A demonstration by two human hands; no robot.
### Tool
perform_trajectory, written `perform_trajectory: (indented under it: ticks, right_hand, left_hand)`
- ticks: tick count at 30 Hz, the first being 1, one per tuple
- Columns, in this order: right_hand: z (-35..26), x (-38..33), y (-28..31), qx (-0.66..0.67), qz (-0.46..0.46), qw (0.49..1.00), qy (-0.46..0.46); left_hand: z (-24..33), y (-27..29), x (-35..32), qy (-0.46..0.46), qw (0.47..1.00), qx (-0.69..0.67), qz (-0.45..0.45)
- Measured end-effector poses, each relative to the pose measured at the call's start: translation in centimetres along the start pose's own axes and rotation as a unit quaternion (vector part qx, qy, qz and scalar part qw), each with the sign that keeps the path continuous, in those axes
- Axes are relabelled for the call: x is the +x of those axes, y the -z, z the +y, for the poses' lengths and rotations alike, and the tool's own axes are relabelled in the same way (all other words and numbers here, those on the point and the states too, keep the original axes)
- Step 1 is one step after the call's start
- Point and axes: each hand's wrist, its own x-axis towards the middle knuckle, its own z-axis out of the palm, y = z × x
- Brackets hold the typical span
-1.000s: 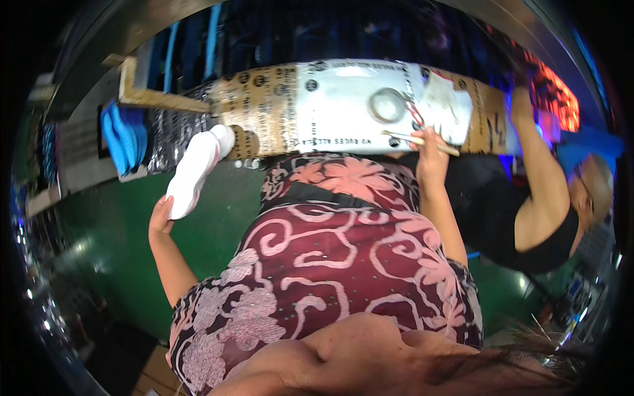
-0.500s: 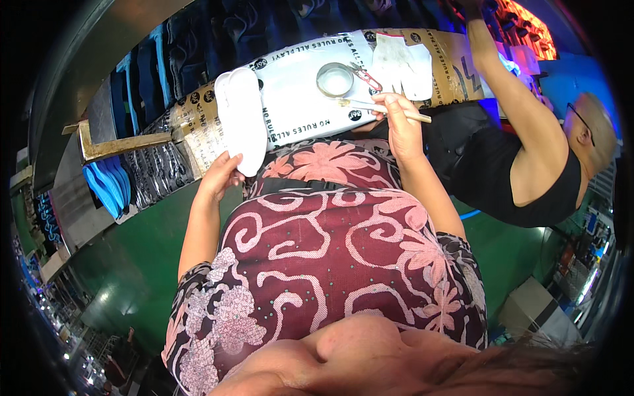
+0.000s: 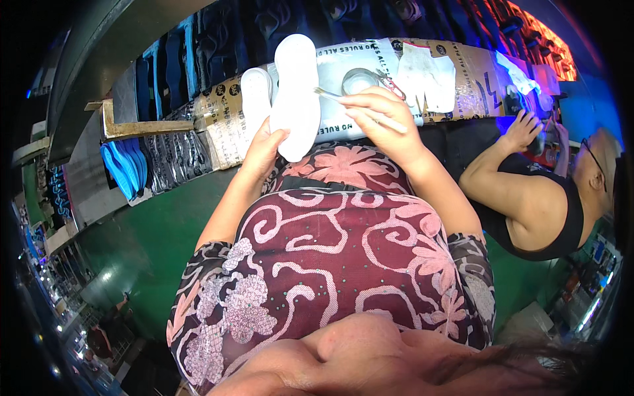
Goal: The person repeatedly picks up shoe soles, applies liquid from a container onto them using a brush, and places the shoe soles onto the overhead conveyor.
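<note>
Right hand (image 3: 389, 125) holds a brush (image 3: 330, 96) near a round dish (image 3: 345, 80), contents unclear.

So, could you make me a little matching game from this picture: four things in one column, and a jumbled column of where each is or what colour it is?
Things:
1. Brush
2. Dish
3. Floor
4. Wood piece

Places and colours:
a. green
b. at the person's left, by the blue stack
c. in the right hand, tip by a white sole
d. resting on the pale sheet

Right pairs: 1-c, 2-d, 3-a, 4-b.
</note>
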Motion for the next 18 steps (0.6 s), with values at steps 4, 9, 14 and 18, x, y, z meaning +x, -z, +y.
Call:
perform_trajectory:
  ticks: [4,9,14,18]
  right_hand:
    - [-0.9,4.8,-1.5,-0.29,0.049,0.909,0.295]
    - [-0.8,6.5,-1.7,-0.376,0.095,0.858,0.336]
    - [0.4,6.4,-2.5,-0.425,0.077,0.845,0.314]
    - [0.4,4.8,-3.0,-0.414,0.061,0.861,0.289]
  left_hand:
    - [1.3,-2.5,-0.7,-0.057,0.998,0.036,-0.018]
    - [1.4,-2.8,-1.1,-0.058,0.997,0.032,-0.026]
    - [2.0,-3.5,-1.6,-0.063,0.996,0.059,-0.022]
    - [1.7,-3.1,-1.4,-0.081,0.994,0.073,-0.026]
